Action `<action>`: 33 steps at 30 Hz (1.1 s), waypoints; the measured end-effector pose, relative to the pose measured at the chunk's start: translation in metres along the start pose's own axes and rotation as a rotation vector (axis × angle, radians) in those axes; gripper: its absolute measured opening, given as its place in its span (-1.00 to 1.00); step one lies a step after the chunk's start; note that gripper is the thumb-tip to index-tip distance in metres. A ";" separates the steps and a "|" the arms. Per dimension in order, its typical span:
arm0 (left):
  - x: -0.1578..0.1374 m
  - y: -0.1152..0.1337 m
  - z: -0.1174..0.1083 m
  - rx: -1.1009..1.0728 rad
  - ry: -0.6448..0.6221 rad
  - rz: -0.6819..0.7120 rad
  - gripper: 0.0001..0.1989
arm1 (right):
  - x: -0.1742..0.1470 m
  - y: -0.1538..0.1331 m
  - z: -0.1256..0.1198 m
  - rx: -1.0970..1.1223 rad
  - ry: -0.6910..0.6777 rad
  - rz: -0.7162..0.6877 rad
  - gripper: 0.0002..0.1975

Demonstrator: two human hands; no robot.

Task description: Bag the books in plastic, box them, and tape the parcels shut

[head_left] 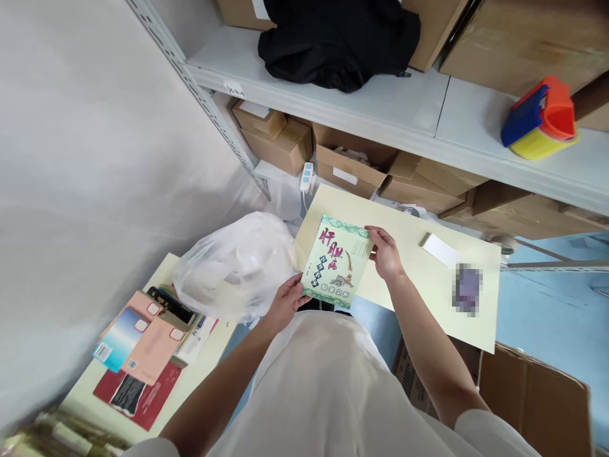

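A light green book [339, 263] with red and black Chinese lettering on its cover is held up, tilted slightly, in front of my body. My left hand [287, 301] pinches its lower left corner. At the upper right corner, my right hand [386, 252] grips the edge between thumb and fingers. Behind the book lies a pale yellow tabletop [409, 228]. On that surface, to the right of my right hand, rest a stack of white cards or a small white box [440, 250] and a pixelated dark object [467, 289].
A translucent plastic bag [238, 263] bulges at left. Books [155, 346] are piled on another pale table. Grey shelving [380, 105] ahead bears cardboard boxes [352, 171], a black cloth item [337, 41] and a tape dispenser [542, 120]. An open carton [533, 400] stands lower right.
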State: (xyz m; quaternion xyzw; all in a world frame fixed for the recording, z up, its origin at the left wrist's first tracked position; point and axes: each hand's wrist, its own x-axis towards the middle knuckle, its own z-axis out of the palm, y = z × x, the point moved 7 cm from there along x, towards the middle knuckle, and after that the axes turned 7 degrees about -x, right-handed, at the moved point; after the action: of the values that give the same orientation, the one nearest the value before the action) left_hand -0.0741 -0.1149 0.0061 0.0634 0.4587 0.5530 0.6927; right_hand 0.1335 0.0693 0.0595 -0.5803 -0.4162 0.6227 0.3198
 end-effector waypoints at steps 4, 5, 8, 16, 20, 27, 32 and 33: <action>0.020 0.008 0.001 -0.069 0.026 -0.035 -0.48 | 0.011 -0.001 -0.005 -0.002 -0.032 -0.023 -0.55; 0.024 0.010 0.001 -0.073 0.033 -0.039 -0.48 | 0.012 -0.001 -0.006 -0.006 -0.068 -0.036 -0.54; 0.033 0.014 0.000 -0.071 0.032 -0.083 -0.51 | 0.012 0.000 -0.009 -0.031 -0.174 -0.108 -0.52; 0.044 0.014 0.018 0.025 -0.111 -0.311 -0.56 | 0.020 -0.049 -0.020 -0.454 -0.307 -0.542 -0.44; 0.043 0.016 0.038 0.071 -0.167 -0.299 -0.42 | 0.027 -0.073 -0.014 -0.430 -0.430 -0.514 -0.58; 0.032 0.034 0.061 0.193 -0.131 0.054 -0.33 | 0.040 -0.078 -0.004 -0.378 -0.286 -0.353 -0.58; 0.036 0.036 0.056 0.367 0.109 0.197 -0.46 | 0.044 -0.079 -0.011 -0.472 -0.228 -0.356 -0.59; 0.036 0.033 0.055 0.353 0.123 0.169 -0.44 | 0.044 -0.080 -0.017 -0.483 -0.235 -0.351 -0.57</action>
State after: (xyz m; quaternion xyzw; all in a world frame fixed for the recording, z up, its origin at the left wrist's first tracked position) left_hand -0.0598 -0.0493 0.0370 0.1883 0.5829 0.5229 0.5927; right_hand 0.1386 0.1460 0.1108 -0.4829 -0.6799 0.5039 0.2251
